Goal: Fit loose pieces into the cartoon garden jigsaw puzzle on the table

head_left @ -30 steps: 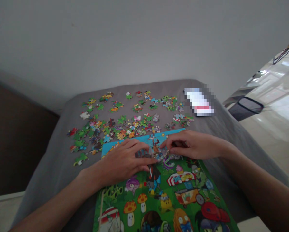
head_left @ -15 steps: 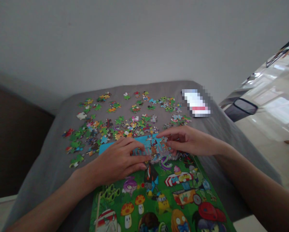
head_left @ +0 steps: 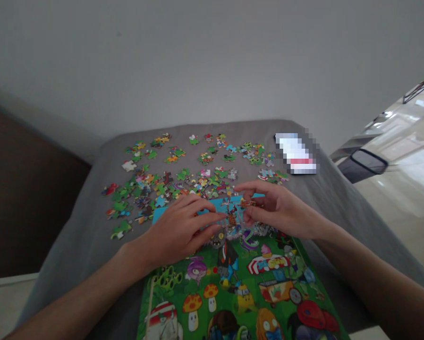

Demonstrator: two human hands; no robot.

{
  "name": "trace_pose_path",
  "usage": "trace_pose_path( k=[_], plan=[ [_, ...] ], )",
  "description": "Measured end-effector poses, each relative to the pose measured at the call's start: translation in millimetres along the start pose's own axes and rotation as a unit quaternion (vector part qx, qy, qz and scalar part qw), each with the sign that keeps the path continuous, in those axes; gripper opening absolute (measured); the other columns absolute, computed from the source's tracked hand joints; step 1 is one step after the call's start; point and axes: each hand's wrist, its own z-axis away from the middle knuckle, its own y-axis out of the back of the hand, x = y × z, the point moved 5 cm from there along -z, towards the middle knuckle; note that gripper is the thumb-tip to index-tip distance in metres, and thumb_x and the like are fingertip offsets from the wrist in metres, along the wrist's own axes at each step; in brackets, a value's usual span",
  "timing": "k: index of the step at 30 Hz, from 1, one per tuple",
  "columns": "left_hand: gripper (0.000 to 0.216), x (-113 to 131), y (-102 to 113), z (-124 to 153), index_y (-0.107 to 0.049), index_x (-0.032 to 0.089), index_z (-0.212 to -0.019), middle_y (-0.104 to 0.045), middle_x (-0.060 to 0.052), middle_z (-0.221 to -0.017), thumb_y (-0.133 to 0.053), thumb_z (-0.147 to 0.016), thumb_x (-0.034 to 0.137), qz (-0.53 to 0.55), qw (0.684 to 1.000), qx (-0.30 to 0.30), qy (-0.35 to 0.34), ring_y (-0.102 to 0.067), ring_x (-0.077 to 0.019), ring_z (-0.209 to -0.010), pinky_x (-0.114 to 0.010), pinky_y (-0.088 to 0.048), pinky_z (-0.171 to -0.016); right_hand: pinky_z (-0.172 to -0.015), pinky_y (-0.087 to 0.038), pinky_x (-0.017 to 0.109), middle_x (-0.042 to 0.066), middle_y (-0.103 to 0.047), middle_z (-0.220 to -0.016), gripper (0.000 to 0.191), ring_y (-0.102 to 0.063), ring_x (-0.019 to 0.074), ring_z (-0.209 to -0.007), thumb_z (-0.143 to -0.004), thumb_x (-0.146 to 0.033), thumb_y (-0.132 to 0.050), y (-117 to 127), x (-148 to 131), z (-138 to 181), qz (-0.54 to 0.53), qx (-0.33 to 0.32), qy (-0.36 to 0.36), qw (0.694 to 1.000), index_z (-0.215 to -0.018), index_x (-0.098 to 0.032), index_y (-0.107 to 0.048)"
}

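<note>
In front of me lies a puzzle board (head_left: 240, 269) printed with cartoon plants and zombies on green, under a blue strip at its far end. My left hand (head_left: 185, 229) rests over the left of the blue strip, fingers stretched out and somewhat apart, holding nothing visible. A small brownish puzzle piece (head_left: 248, 203) is pinched between the thumb and fingers of my right hand (head_left: 281, 210), just over the board's upper right. Between both hands, joined pieces (head_left: 231, 218) with an orange-striped figure lie on the blue area.
Many loose puzzle pieces (head_left: 162, 186) are scattered beyond the board on the grey cloth (head_left: 80, 226). A phone (head_left: 296, 153), blurred out, lies at the back right. Behind stands a pale wall (head_left: 205, 61), with a tiled floor (head_left: 403, 193) down to the right.
The view has shifted, so everything sits slightly further right. My right hand has tilted and lifted a little, and the piece in its fingers shows more clearly. My left fingers have shifted slightly on the board.
</note>
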Motion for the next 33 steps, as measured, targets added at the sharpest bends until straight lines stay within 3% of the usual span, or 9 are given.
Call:
trace_pose_path(
  k=[2, 4, 11, 19, 28, 33],
  plan=[
    [0.027, 0, -1, 0, -0.072, 0.022, -0.12, -0.07, -0.004, -0.105, -0.049, -0.11, 0.032, 0.01, 1.0, 0.003, 0.009, -0.059, -0.0214, -0.097, -0.036, -0.044, -0.09, -0.079, -0.061, 0.032, 0.001, -0.071, -0.094, 0.036, -0.071, 0.0142, -0.082, -0.092, -0.027, -0.068, -3, -1, 0, -0.003, -0.019, 0.016, 1.0, -0.126, -0.022, -0.062],
    [0.026, 1, -1, 0, -0.072, 0.022, -0.119, -0.07, -0.004, -0.104, -0.05, -0.109, 0.03, 0.011, 1.0, 0.0, 0.013, -0.06, -0.0219, -0.097, -0.037, -0.044, -0.089, -0.08, -0.06, 0.031, 0.003, -0.073, -0.094, 0.026, -0.072, 0.0149, -0.085, -0.094, -0.029, -0.066, -5, -1, -1, 0.01, -0.024, 0.028, 0.999, -0.118, -0.02, -0.068],
    [0.022, 0, -1, 2, -0.073, 0.022, -0.116, -0.071, -0.004, -0.107, -0.054, -0.107, 0.025, 0.019, 1.0, -0.015, -0.009, -0.059, -0.0218, -0.1, -0.035, -0.046, -0.089, -0.063, -0.053, 0.024, 0.002, -0.076, -0.082, 0.014, -0.069, 0.0127, -0.071, -0.088, -0.031, -0.074, -1, 1, -2, 0.078, 0.049, 0.021, 0.996, -0.094, -0.019, -0.074],
    [0.024, 2, -6, 3, -0.073, 0.024, -0.119, -0.071, -0.005, -0.111, -0.052, -0.107, 0.024, 0.005, 0.998, -0.054, -0.035, -0.061, -0.0222, -0.101, -0.037, -0.046, -0.091, -0.065, -0.054, 0.029, 0.003, -0.082, -0.086, 0.019, -0.073, 0.0169, -0.074, -0.089, -0.033, -0.069, -10, 9, -5, 0.144, 0.05, 0.009, 0.988, -0.097, -0.022, -0.081],
    [0.024, 14, -5, 2, -0.077, 0.028, -0.115, -0.068, -0.004, -0.097, -0.055, -0.105, 0.03, -0.017, 0.996, -0.066, -0.063, -0.061, -0.0212, -0.088, -0.037, -0.045, -0.082, -0.069, -0.056, 0.031, 0.001, -0.082, -0.089, 0.022, -0.073, 0.018, -0.078, -0.091, -0.033, -0.068, -8, 19, -8, 0.195, 0.051, 0.028, 0.979, -0.104, -0.024, -0.083],
    [0.026, 14, -9, 5, -0.075, 0.03, -0.123, -0.069, -0.006, -0.115, -0.057, -0.106, 0.038, -0.028, 0.995, -0.069, -0.062, -0.062, -0.0238, -0.106, -0.039, -0.047, -0.092, -0.066, -0.052, 0.029, 0.001, -0.08, -0.084, 0.019, -0.069, 0.0159, -0.072, -0.091, -0.029, -0.069, -10, 15, -10, 0.242, 0.058, 0.059, 0.967, -0.103, -0.024, -0.083]
  ],
)
